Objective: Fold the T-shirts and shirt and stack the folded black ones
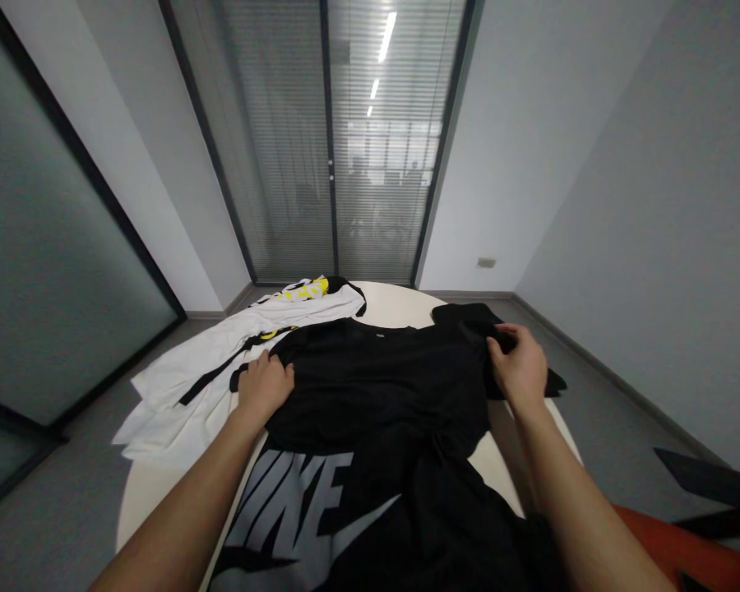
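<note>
1. Black shirt (pixel 376 386), one, short-sleeved: lies spread across the middle of the tabletop (pixel 400 304) in front of you, collar at the far side, lower part towards you; creased at the right, near the underarm.
2. Markings on the same: large grey lettering (pixel 299 493) reading NIKE, with a grey swoosh (pixel 363 526) beside it; small pale label (pixel 380 335) inside the collar.
3. Your left hand (pixel 264 386): laid palm down over the shirt's sleeve on your left, fingers bent over the cloth; whether this grip pinches the sleeve or only presses it, you cannot tell from this view.
4. Your right hand (pixel 523 366): at the shirt's opposite sleeve, grip narrow, black cloth held between thumb and fingers.
5. Second black garment (pixel 465 312): at the far right of the tabletop, partly hidden behind your right hand and the shirt.
6. White clothing (pixel 185 378), with black stripe and yellow print (pixel 317 288): at your left, overhanging the tabletop edge, partly beneath the black shirt; number of pieces unclear.
7. Surroundings: glass partition (pixel 284 148) with blinds ahead; orange surface (pixel 672 543) at your lower right.
</note>
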The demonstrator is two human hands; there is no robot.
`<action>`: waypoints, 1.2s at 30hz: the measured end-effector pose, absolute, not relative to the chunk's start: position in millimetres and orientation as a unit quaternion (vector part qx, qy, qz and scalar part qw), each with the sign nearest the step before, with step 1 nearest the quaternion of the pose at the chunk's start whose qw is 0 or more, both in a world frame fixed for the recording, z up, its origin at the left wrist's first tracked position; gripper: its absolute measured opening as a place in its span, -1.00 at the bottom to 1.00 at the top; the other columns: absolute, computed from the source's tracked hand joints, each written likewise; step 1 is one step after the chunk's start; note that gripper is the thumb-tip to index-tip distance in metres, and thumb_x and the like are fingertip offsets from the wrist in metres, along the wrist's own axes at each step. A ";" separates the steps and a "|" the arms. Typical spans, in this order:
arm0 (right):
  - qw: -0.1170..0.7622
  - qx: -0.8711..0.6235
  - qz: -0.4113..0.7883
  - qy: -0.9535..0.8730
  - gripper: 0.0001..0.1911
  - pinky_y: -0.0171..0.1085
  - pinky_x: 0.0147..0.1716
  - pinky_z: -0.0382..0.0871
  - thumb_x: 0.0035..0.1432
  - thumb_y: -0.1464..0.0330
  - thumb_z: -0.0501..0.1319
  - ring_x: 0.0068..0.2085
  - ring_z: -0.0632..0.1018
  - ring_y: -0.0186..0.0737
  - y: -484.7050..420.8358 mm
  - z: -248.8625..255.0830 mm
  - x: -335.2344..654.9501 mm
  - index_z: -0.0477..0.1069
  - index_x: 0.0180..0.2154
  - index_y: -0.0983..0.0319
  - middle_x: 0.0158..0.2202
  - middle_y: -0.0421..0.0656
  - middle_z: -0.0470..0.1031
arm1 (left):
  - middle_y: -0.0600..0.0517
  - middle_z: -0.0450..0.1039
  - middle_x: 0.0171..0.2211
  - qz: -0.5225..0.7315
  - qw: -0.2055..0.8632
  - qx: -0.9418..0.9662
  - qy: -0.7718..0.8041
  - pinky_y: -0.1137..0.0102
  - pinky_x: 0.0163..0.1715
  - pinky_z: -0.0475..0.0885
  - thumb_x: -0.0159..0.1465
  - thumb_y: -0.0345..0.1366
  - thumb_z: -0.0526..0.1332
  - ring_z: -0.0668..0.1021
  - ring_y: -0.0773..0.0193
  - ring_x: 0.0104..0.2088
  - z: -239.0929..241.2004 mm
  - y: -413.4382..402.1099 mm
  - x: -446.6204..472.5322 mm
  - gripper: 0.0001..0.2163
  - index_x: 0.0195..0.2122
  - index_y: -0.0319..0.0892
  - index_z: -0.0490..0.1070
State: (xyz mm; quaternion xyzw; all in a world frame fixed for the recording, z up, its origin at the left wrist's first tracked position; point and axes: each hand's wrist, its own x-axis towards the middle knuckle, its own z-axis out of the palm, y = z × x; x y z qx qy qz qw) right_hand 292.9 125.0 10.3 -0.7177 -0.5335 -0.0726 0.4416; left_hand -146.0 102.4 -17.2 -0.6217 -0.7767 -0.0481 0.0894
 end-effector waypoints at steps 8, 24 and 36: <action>0.322 -0.726 -0.115 -0.597 -0.68 0.33 0.16 0.02 0.24 0.24 0.12 0.26 0.26 0.18 129.9 -6.4 281.8 0.56 -0.07 0.12 0.12 -0.07 0.52 | -0.21 0.39 0.22 -0.132 0.107 -0.701 -0.692 0.18 0.19 0.36 0.38 -0.22 0.01 0.46 -0.05 0.17 -18.2 106.8 -138.9 -0.57 0.14 -0.34 0.44; 0.268 -0.750 -0.082 -0.599 -0.64 0.25 0.15 0.18 0.23 0.29 0.14 0.05 0.52 0.12 132.3 -11.1 292.6 0.54 0.01 0.16 0.00 0.00 0.56 | -0.37 0.01 0.40 -0.293 0.076 -0.664 -0.684 0.06 0.30 0.26 0.30 -0.35 0.11 0.23 -0.17 0.36 -24.0 113.0 -144.7 -0.36 0.37 -0.46 0.01; 0.314 -0.673 -0.085 -0.664 -0.46 0.09 0.17 0.33 0.25 0.30 0.11 0.19 0.43 0.12 142.0 -18.8 294.0 0.35 0.24 0.27 0.28 0.06 0.34 | -0.40 -0.01 0.40 -0.408 0.020 -0.545 -0.732 0.03 0.37 0.12 0.26 -0.26 0.19 0.10 -0.16 0.41 -30.3 128.2 -161.9 -0.25 0.40 -0.44 -0.07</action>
